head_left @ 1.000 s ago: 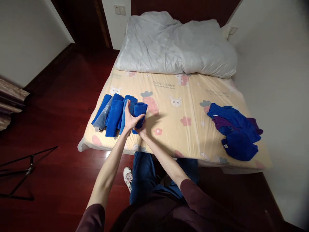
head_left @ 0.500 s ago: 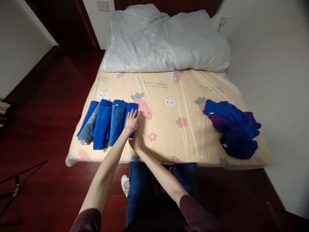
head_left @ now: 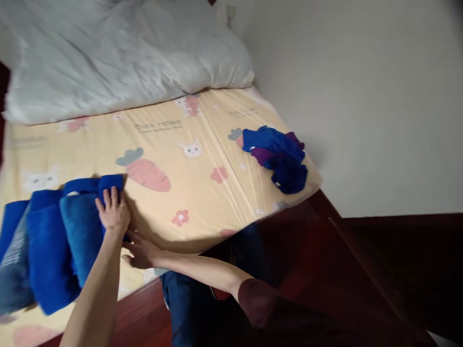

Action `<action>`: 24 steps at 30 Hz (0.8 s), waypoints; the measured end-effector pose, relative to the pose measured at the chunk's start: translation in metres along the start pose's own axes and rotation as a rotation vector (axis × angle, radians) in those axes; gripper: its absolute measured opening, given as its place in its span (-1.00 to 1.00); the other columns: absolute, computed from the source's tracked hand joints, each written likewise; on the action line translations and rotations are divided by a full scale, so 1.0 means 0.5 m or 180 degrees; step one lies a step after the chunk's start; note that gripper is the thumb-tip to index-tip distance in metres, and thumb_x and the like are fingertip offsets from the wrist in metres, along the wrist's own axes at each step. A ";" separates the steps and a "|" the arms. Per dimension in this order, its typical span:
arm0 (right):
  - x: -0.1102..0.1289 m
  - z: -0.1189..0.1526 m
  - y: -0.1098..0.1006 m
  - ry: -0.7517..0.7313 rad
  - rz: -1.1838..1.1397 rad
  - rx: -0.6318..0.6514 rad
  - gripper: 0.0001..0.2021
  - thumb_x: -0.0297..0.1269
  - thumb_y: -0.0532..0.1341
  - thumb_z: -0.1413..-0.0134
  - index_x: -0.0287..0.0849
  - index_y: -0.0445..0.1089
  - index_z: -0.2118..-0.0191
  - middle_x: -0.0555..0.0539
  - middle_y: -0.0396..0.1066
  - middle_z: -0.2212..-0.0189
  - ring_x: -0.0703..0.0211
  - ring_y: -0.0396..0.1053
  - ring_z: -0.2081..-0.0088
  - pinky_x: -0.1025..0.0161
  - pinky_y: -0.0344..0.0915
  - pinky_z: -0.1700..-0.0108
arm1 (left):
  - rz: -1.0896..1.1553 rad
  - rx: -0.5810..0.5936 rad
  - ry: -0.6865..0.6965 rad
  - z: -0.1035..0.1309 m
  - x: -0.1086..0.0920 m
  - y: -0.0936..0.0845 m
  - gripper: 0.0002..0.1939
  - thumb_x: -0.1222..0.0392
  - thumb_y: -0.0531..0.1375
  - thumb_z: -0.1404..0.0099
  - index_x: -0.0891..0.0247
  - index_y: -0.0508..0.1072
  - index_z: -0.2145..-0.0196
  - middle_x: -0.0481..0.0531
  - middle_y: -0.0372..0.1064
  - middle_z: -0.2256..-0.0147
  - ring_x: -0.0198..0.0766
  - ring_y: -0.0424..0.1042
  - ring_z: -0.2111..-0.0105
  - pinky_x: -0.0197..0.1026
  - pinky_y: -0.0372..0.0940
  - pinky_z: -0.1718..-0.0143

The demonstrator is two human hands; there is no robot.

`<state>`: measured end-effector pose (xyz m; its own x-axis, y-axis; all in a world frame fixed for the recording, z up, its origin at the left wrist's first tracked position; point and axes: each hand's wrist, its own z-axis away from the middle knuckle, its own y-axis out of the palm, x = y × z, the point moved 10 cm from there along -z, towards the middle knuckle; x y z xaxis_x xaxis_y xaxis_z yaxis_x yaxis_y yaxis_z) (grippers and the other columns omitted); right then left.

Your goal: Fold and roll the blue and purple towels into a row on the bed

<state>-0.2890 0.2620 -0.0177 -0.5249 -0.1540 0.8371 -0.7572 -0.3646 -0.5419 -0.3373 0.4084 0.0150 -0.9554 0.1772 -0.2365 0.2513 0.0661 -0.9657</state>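
Observation:
My left hand lies with spread fingers on the rightmost folded blue towel, whose lower part is hidden by the hand and forearm. Just off that towel's near end is my right hand, its fingers apart and nothing in them. To the left, in a row, lie a lighter blue folded towel, a bright blue one and a grey-blue one with lettering. A crumpled pile of blue and purple cloth rests at the bed's right side.
The bed has a yellow sheet printed with carrots, rabbits and flowers. A bulky grey-white quilt covers its far end. A white wall rises on the right, above the dark red floor.
The view has swung to the right, so the row of towels now sits at the left. My right hand has drawn back from the rightmost towel. My left hand remains on it.

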 end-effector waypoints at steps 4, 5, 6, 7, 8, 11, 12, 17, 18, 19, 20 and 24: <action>-0.045 0.146 -0.104 -0.0551 -0.0653 -0.0060 -0.61 -0.29 0.21 -0.25 -0.04 0.45 -0.17 0.05 0.25 -0.35 0.21 0.22 -0.34 0.29 0.18 -0.31 | 0.0218 -0.0351 0.0357 0.058 -0.078 -0.016 -0.38 0.14 -0.20 -0.51 0.55 0.13 -0.37 0.29 -0.25 -0.47 0.19 -0.35 -0.46 0.42 -0.35 -0.38; -0.074 0.197 -0.139 -0.0506 -0.0807 -0.0204 -0.63 -0.28 0.22 -0.26 -0.13 0.47 -0.16 -0.08 0.34 -0.29 0.16 0.29 -0.30 0.25 0.22 -0.29 | 0.0291 -0.0408 0.0436 0.101 -0.109 -0.019 -0.38 0.14 -0.17 -0.51 0.62 0.13 -0.36 0.37 -0.22 -0.46 0.21 -0.35 -0.46 0.40 -0.36 -0.39; -0.110 0.251 -0.178 -0.0399 -0.0944 -0.0414 -0.66 -0.27 0.24 -0.25 -0.16 0.49 -0.11 -0.14 0.45 -0.19 0.12 0.36 -0.24 0.20 0.28 -0.25 | 0.0378 -0.0440 0.0501 0.156 -0.142 -0.020 -0.38 0.14 -0.13 -0.50 0.60 0.14 -0.36 0.39 -0.20 -0.45 0.20 -0.35 -0.47 0.38 -0.37 -0.41; -0.152 0.309 -0.221 -0.0237 -0.1056 -0.0701 -0.69 -0.27 0.25 -0.24 -0.16 0.52 -0.07 -0.16 0.52 -0.09 0.09 0.44 -0.16 0.17 0.36 -0.18 | 0.0486 -0.0375 0.0544 0.223 -0.177 -0.013 -0.39 0.14 -0.08 -0.49 0.52 0.14 -0.38 0.38 -0.19 -0.45 0.19 -0.35 -0.47 0.37 -0.36 -0.42; -0.200 0.371 -0.265 -0.0028 -0.1175 -0.1031 -0.72 -0.25 0.24 -0.24 -0.16 0.53 -0.02 -0.18 0.55 -0.03 0.08 0.51 -0.05 0.17 0.44 -0.06 | 0.0656 -0.0316 0.0541 0.301 -0.210 -0.005 -0.40 0.16 -0.05 -0.47 0.45 0.17 -0.39 0.34 -0.14 -0.45 0.17 -0.33 -0.47 0.36 -0.33 -0.43; -0.350 0.566 -0.389 0.0771 -0.1169 -0.2039 -0.76 -0.20 0.19 -0.27 -0.13 0.56 0.09 -0.16 0.58 0.11 0.08 0.55 0.13 0.18 0.47 0.10 | 0.1371 0.0145 0.0564 0.563 -0.298 0.050 -0.48 0.19 -0.01 -0.43 0.23 0.34 -0.29 0.19 0.09 -0.39 0.07 -0.13 -0.46 0.26 -0.06 -0.43; -0.392 0.630 -0.425 0.1011 -0.1070 -0.2357 -0.77 -0.19 0.18 -0.27 -0.13 0.56 0.11 -0.15 0.59 0.14 0.07 0.54 0.13 0.17 0.46 0.10 | 0.1564 0.0266 0.0420 0.642 -0.307 0.069 -0.53 0.18 -0.01 -0.43 0.17 0.42 -0.21 0.14 0.19 -0.35 0.05 -0.02 -0.43 0.23 0.02 -0.41; -0.500 0.837 -0.522 0.1796 -0.0439 -0.3291 -0.74 -0.22 0.14 -0.15 -0.18 0.55 0.20 -0.18 0.57 0.24 0.03 0.52 0.27 0.09 0.47 0.15 | 0.1864 0.0736 -0.0714 0.830 -0.246 0.133 -0.60 -0.01 0.01 -0.41 0.08 0.54 -0.03 0.05 0.41 -0.20 0.08 0.36 -0.23 0.14 0.39 -0.17; -0.502 0.845 -0.528 0.1766 -0.0366 -0.3321 -0.73 -0.23 0.14 -0.12 -0.18 0.56 0.19 -0.19 0.57 0.23 0.03 0.51 0.27 0.08 0.47 0.15 | 0.1881 0.0749 -0.0852 0.826 -0.230 0.134 -0.59 -0.05 0.02 -0.40 0.08 0.56 0.00 0.05 0.42 -0.20 0.08 0.40 -0.20 0.11 0.43 -0.12; -0.499 0.843 -0.532 0.1667 -0.0323 -0.3300 -0.72 -0.23 0.15 -0.11 -0.18 0.56 0.18 -0.21 0.55 0.18 0.03 0.51 0.26 0.09 0.48 0.16 | 0.1901 0.0768 -0.0858 0.814 -0.222 0.133 -0.58 -0.09 0.03 -0.38 0.09 0.58 0.05 0.05 0.44 -0.17 0.09 0.43 -0.17 0.09 0.44 -0.10; -0.494 0.834 -0.538 0.1522 -0.0314 -0.3240 -0.71 -0.24 0.16 -0.11 -0.18 0.57 0.16 -0.24 0.53 0.10 0.04 0.51 0.23 0.10 0.49 0.17 | 0.1925 0.0777 -0.0758 0.796 -0.221 0.130 -0.58 -0.11 0.04 -0.35 0.11 0.59 0.10 0.06 0.48 -0.14 0.09 0.46 -0.14 0.09 0.44 -0.11; -0.482 0.790 -0.610 0.1037 -0.0450 -0.3085 -0.69 -0.25 0.21 -0.11 -0.18 0.58 0.06 -0.32 0.31 -0.21 0.05 0.50 0.12 0.15 0.51 0.16 | 0.1892 0.0816 -0.0219 0.748 -0.240 0.128 -0.56 -0.13 0.06 -0.28 0.15 0.62 0.16 0.12 0.56 -0.01 0.09 0.51 -0.07 0.12 0.43 -0.13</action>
<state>0.2220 0.0473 -0.0248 -0.3774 0.1417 0.9152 -0.7325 0.5590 -0.3886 -0.2646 0.0241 -0.0585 -0.6747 0.0474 -0.7365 0.7032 -0.2617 -0.6610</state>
